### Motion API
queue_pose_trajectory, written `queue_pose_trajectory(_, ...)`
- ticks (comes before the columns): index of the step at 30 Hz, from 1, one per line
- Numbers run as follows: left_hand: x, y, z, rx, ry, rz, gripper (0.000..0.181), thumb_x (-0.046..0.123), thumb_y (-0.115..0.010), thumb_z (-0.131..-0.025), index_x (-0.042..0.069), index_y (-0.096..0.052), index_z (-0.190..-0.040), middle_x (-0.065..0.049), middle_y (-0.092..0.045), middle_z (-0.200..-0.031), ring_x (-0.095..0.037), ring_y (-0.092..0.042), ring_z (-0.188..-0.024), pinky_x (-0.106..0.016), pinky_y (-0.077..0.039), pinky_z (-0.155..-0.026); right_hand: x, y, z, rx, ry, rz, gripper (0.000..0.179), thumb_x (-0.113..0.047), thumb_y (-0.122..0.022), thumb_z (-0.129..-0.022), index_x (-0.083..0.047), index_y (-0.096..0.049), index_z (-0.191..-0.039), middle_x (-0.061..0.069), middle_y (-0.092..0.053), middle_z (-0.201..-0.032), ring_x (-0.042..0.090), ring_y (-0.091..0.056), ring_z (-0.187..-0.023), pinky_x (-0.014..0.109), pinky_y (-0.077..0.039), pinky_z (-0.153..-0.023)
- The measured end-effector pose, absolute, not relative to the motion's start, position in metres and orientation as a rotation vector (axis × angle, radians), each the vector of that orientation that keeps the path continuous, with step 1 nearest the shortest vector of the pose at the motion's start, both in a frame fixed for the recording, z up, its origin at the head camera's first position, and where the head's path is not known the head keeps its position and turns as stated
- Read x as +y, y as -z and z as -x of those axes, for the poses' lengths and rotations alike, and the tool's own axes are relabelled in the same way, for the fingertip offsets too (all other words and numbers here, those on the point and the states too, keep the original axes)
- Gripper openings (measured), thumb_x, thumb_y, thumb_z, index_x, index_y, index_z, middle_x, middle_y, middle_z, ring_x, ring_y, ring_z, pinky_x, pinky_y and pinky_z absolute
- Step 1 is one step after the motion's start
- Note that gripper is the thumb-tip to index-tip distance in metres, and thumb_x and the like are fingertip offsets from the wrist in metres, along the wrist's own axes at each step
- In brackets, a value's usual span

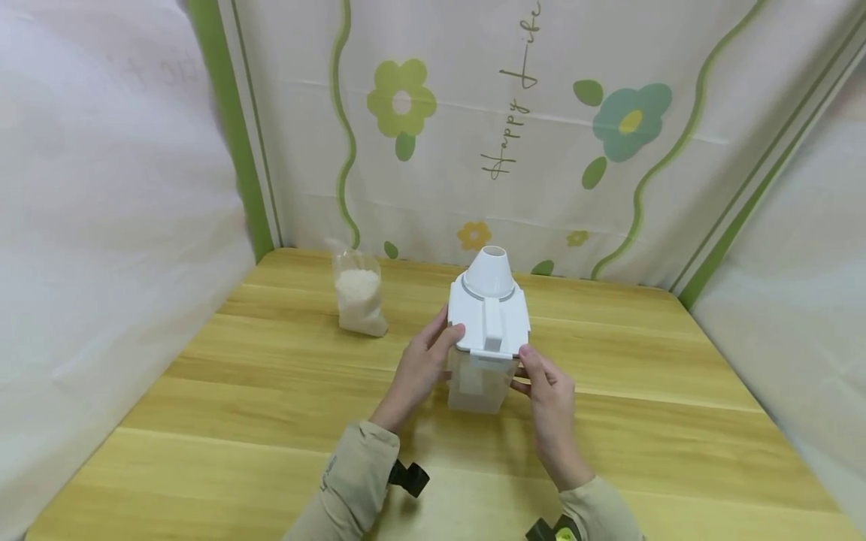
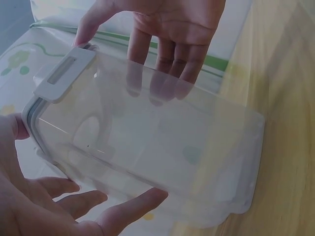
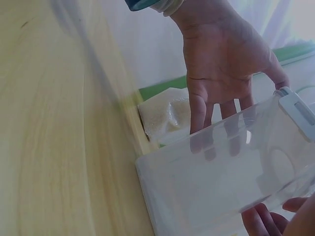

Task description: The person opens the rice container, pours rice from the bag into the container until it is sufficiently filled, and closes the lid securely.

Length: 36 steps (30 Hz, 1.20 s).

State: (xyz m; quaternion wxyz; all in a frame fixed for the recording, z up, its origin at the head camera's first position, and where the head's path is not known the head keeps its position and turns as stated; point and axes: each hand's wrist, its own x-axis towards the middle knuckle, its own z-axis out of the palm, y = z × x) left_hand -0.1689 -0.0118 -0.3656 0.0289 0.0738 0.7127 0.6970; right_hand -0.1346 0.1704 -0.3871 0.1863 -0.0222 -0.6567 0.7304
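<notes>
A clear plastic storage container (image 1: 479, 387) stands upright on the table, topped by a white lid (image 1: 471, 315) with a cone-shaped cap (image 1: 490, 274). My left hand (image 1: 422, 361) grips its left side, thumb on the lid's edge and fingers along the wall. On the opposite side my right hand (image 1: 551, 398) holds it, its thumb at the lid's front right corner. In the left wrist view the container's see-through wall (image 2: 147, 132) shows nothing filling it, and a white clasp (image 2: 66, 73) lies flat at the lid's edge.
A clear bag (image 1: 359, 297) of white rice-like grains stands on the wooden table (image 1: 271, 391), left of and behind the container. Behind the table hangs a flower-printed curtain (image 1: 446, 173), with pale cloth (image 1: 115, 188) on both sides.
</notes>
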Motion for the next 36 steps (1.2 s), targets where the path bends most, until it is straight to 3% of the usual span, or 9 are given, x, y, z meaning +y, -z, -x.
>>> queue_pose_trajectory(11,-0.015,0.329,0.147,2.207,-2.123,-0.214,0.060,0.034,-0.053,-0.100,0.015,-0.035,-0.154,-0.008,-0.037,-0.153,-0.036,-0.043,-0.131,-0.056,-0.053,-0.084,0.170,0.387,0.136,-1.869,-2.042,0.028,0.033,-0.025,-0.059,-0.100,0.005,-0.073,-0.098,0.010,-0.068,-0.100,0.025,-0.064,-0.087,0.038,-0.058,-0.075)
queue_pose_trajectory(30,-0.015,0.329,0.146,2.211,-2.111,-0.215,0.059,0.033,-0.053,-0.101,0.014,-0.035,-0.154,-0.008,-0.037,-0.153,-0.036,-0.044,-0.131,-0.054,-0.054,-0.083,0.169,0.389,0.136,-1.869,-2.035,0.028,0.032,-0.022,-0.059,-0.100,0.007,-0.072,-0.099,0.009,-0.068,-0.099,0.024,-0.064,-0.086,0.035,-0.058,-0.074)
queue_pose_trajectory(36,-0.013,0.345,0.159,2.193,-2.121,-0.212,0.060,0.037,-0.054,-0.100,0.019,-0.034,-0.154,-0.004,-0.036,-0.153,-0.035,-0.043,-0.131,-0.057,-0.053,-0.083,0.171,0.388,0.137,-1.885,-2.028,0.006,0.034,-0.024,-0.057,-0.101,0.006,-0.072,-0.100,0.009,-0.068,-0.100,0.028,-0.064,-0.089,0.036,-0.058,-0.075)
